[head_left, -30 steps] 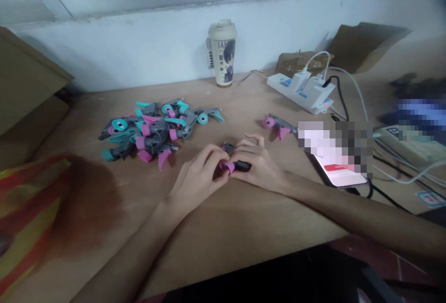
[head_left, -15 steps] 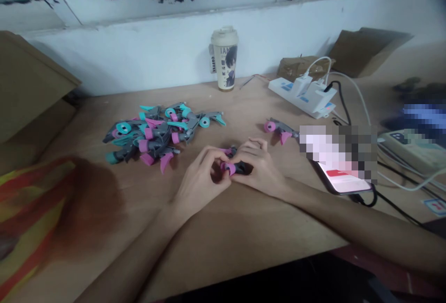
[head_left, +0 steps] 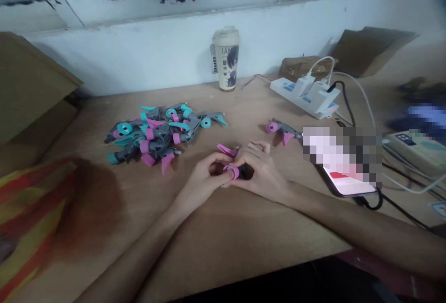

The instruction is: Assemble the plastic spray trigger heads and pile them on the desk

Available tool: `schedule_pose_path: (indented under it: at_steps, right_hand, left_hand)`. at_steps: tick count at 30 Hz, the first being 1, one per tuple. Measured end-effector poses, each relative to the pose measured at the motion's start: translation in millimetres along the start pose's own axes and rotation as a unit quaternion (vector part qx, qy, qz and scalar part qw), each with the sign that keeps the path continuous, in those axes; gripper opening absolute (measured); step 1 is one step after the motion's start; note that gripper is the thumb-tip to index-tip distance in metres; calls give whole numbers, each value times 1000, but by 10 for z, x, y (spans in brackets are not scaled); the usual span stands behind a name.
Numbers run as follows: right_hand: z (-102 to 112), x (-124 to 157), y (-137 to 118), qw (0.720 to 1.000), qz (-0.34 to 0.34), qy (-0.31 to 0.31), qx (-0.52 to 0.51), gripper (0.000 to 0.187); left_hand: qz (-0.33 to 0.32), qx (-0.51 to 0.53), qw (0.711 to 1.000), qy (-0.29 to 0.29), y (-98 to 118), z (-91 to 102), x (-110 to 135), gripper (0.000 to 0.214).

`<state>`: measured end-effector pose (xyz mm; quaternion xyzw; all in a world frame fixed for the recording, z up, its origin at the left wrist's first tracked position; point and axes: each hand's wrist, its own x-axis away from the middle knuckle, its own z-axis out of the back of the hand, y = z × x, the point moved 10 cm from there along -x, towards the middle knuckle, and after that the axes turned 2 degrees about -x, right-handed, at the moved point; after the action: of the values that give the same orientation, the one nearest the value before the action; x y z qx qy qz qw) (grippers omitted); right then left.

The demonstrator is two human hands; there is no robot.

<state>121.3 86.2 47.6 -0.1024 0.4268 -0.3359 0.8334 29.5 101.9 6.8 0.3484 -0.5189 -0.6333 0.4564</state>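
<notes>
Both hands hold one trigger spray head with a pink collar and a dark grey body mostly hidden by my fingers. My left hand pinches it at the collar, its thumb pressed to the ring. My right hand is closed around the body from the other side. A pink trigger sticks out beyond the fingertips. To the left lies a heap of grey spray heads with teal or pink collars and triggers. A single pink-and-grey spray head rests apart, right of my right hand.
A lit phone with a cable lies at the right, near a white power strip. A coffee cup stands by the wall. Cardboard and a red-yellow bag are at the left.
Around the collar my fingers have shifted slightly, and its ring opening now faces more toward me. More of the pink trigger shows past my fingertips.
</notes>
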Motion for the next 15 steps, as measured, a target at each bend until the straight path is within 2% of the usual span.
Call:
schedule_pose_path:
  at_steps: [6, 15]
  right_hand:
    - [1, 10, -82, 1000, 25, 6, 18, 24]
    - [-16, 15, -128, 998, 43, 2, 55, 21]
  left_hand:
    - [46, 40, 997, -38, -42, -51, 2, 12]
    - [6, 30, 1000, 6, -26, -13, 7, 9]
